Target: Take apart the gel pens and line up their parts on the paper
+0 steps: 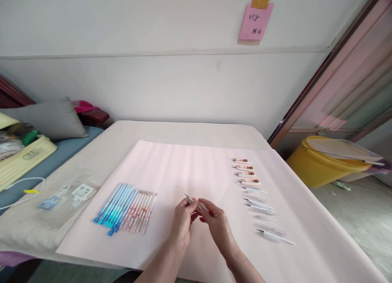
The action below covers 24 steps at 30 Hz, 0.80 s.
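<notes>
Over the middle of the pink sheet, both hands hold one slim pen (200,206) between them. Its thin dark tip points up and to the left, and fingers cover much of its barrel. My left hand (183,217) pinches it near the tip end. The fingers of my right hand (216,217) are closed on the other end. To the left lie a row of blue pens (118,205) and, beside them, a row of pale pens with red patterns (139,213). On the right is a column of brown-topped pen parts (247,174) with several clear pen parts (266,209) below.
A pink paper sheet (171,164) covers much of the cloth-topped table (131,132). Clear plastic packaging (67,197) lies at the left. A yellow bin (306,164) stands beyond the right edge. A grey cushion (55,119) is at the far left; a pink note (255,23) hangs on the wall.
</notes>
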Available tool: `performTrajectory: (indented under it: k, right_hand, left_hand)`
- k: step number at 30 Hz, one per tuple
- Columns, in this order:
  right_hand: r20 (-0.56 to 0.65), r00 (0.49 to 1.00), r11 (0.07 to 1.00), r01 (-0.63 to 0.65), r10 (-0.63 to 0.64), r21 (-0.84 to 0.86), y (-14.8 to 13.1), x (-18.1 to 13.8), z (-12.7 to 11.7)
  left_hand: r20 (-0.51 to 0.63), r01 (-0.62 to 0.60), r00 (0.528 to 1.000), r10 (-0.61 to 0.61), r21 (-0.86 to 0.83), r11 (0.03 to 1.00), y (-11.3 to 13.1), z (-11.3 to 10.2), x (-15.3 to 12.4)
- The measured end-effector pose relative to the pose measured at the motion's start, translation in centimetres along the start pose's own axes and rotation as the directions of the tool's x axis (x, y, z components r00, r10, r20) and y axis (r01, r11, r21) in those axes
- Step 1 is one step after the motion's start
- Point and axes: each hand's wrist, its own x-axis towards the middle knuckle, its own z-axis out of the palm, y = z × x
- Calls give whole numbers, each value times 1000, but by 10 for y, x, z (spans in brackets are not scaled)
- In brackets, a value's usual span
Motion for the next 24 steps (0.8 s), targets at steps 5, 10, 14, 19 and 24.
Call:
performTrajectory:
  k: [5, 10, 14, 19, 24]
  right_hand:
    - [-32, 996, 989, -80, 85, 128, 2, 0, 3]
    - [-47, 995, 978, -72, 82, 196, 8, 4, -3]
    - [-78, 995, 989, -54, 65, 134, 5, 32, -31]
    - [-145, 989, 999, -30, 25, -28, -17, 100, -83]
    - [-197, 980, 992, -40, 16, -119, -44, 175, -119]
  left_hand:
    - [-107, -1, 994, 13, 109, 994, -5, -3, 2]
    - [-46, 43, 998, -42, 21, 999, -4, 0, 4]
    - [-129, 130, 983, -130, -8, 991, 0, -2, 6]
    - [-113, 166, 979, -171, -55, 985, 4, -6, 5]
    - [-68, 196, 977, -200, -61, 979, 4, -7, 7]
